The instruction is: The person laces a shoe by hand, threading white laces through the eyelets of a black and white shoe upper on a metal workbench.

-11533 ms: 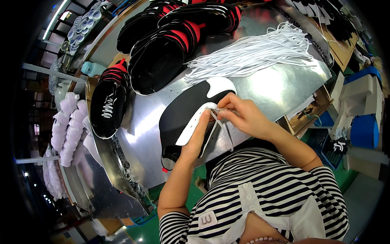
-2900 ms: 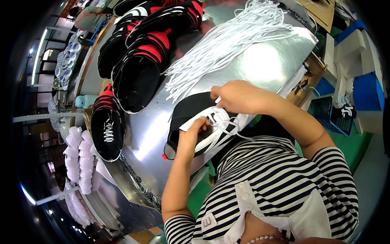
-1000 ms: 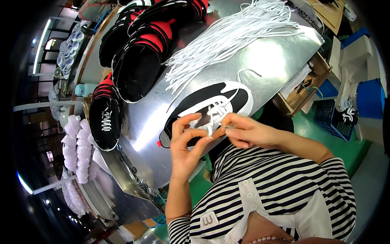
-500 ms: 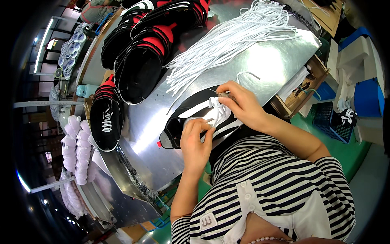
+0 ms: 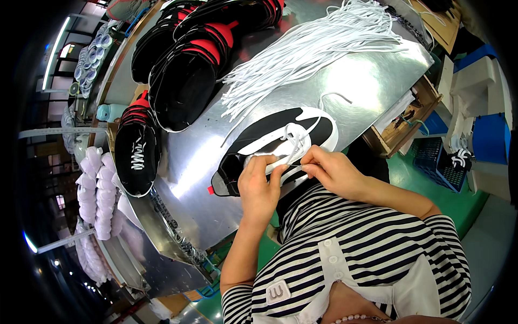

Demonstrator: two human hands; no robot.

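Observation:
A black and white shoe upper [image 5: 270,123] lies on the metal table, its toe to the right and its opening, with a small red tab, to the left. A white shoelace [image 5: 295,139] loops over its lacing area, and one end trails past the toe. My left hand [image 5: 259,181] is closed at the near edge of the opening, thumb and forefinger pinching the upper's edge by the eyelets. Just right of it, my right hand [image 5: 333,171] is closed too, its fingertips pinching a thin stretch of lace near my left thumb.
A bundle of white laces [image 5: 307,51] is spread at the back of the metal table [image 5: 199,205]. Stacked black and red shoe uppers [image 5: 183,81] stand at the back left, with a laced stack [image 5: 139,151] nearer. A wooden drawer [image 5: 404,116] juts out at the right.
My right hand has moved from the upper's toe side toward me, down beside my left hand. The toe now shows uncovered. My left hand stays at the opening's edge.

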